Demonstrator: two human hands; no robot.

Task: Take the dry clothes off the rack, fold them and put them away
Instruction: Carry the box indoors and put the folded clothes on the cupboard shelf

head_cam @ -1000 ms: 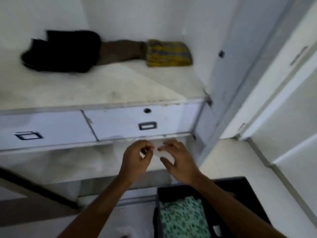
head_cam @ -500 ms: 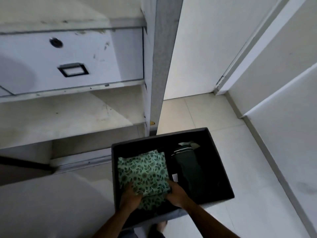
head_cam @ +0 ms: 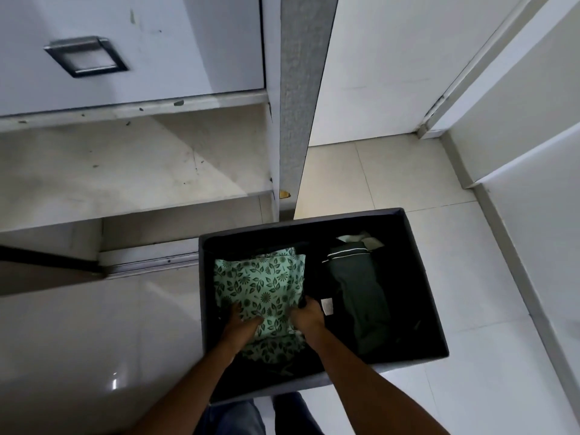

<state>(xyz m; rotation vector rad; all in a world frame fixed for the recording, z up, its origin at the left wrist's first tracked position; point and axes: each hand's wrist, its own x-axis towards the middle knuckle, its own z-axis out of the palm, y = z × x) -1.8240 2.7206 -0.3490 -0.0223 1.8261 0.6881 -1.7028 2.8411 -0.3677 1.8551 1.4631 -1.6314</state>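
Note:
A dark fabric bin [head_cam: 417,274] stands on the floor in front of me. In its left half lies a folded green leaf-print cloth [head_cam: 260,281]. My left hand [head_cam: 241,323] grips the cloth's near left part, fingers curled into the fabric. At the cloth's near right edge my right hand [head_cam: 309,315] grips it too. A folded dark green garment [head_cam: 357,296] with a white stripe lies in the right half of the bin, with a pale piece behind it.
The open wardrobe is to the left: a bare lower shelf [head_cam: 119,171], a drawer with a metal handle [head_cam: 84,56] above it, and its side panel edge [head_cam: 298,105]. White doors and a tiled floor [head_cam: 392,177] lie to the right.
A second ago both hands were up at the shelf below the drawer. The view then dropped to the bin, where both hands took hold of the green cloth and stay on it.

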